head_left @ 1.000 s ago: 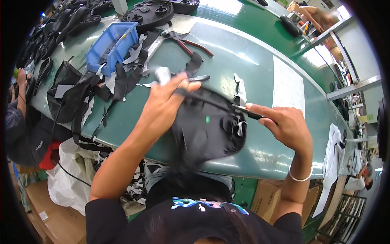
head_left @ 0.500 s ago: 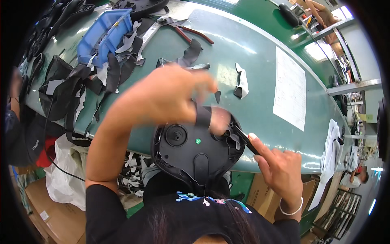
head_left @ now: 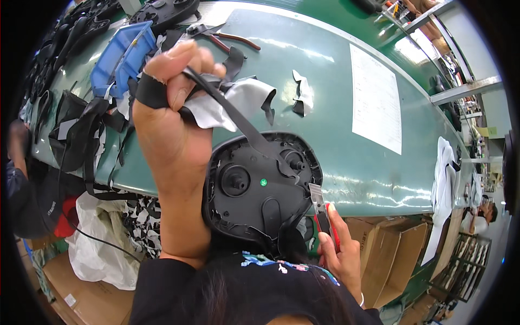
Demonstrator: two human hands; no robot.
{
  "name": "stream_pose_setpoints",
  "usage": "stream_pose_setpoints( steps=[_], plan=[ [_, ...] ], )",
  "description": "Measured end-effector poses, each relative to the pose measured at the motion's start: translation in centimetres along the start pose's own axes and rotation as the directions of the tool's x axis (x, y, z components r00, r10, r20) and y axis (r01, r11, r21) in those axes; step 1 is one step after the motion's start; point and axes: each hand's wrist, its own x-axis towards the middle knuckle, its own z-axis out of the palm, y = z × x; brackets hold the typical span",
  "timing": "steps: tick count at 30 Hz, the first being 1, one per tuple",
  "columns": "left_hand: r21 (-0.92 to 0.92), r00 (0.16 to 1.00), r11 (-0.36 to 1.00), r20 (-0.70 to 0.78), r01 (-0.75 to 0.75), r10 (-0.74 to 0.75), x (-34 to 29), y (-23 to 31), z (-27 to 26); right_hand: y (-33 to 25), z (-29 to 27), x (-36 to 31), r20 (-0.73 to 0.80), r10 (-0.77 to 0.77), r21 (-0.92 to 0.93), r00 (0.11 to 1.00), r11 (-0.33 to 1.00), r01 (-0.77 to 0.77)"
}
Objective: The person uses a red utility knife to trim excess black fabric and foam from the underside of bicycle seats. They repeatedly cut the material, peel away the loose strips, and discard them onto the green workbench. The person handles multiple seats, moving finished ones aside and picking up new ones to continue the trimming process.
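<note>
My left hand (head_left: 181,103), with a black band round the thumb, is raised over the table's near edge. Its fingers pinch a long black strip of cover material (head_left: 238,118), which stretches down to the rim of a black bicycle saddle (head_left: 246,205). The saddle lies underside up against my lap, showing two round sockets and a green dot sticker. In my right hand (head_left: 341,252) is a utility knife (head_left: 322,216) with a red handle, its blade beside the saddle's right rim. A white-backed scrap (head_left: 252,92) is behind my left hand; whether it joins the strip I cannot tell.
On the green table (head_left: 319,157) are a blue bin (head_left: 103,73), red-handled pliers (head_left: 233,40), black scraps (head_left: 89,127), a small scrap (head_left: 302,93) and a paper sheet (head_left: 376,100). Below stand a white bag (head_left: 97,238) and a carton (head_left: 387,254). Another person is at far left.
My left hand has swung up and left, drawing the strip out from the saddle. My right hand has moved down with the knife, turning its blade upward along the rim.
</note>
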Motion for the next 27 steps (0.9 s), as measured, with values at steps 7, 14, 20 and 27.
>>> stream_pose_setpoints(
  steps=[7, 14, 20, 27],
  plan=[
    [0.718, 0.995, 0.695, -0.093, 0.048, 0.028, -0.2, 0.3, -2.0, 2.4, -0.6, 1.3, 0.104, -0.085, 0.311, 0.991, 0.949, 0.048],
    [0.996, 0.698, 0.061, 0.002, 0.06, -0.716, 3.0, -3.2, -4.9, 0.4, -1.0, 9.1, -0.416, -0.249, 0.432, 0.875, 0.792, 0.431],
    [0.988, 0.918, -0.102, 0.066, -0.115, -0.392, 5.8, -8.7, -7.2, 1.6, -4.2, 13.3, -0.592, -0.22, 0.39, 0.775, 0.764, 0.514],
    [0.881, 0.446, 0.187, 0.392, -0.435, -0.805, 8.3, -6.5, -1.2, -0.9, -6.7, 21.9, -0.551, -0.261, 0.326, 0.793, 0.807, 0.492]
  ],
)
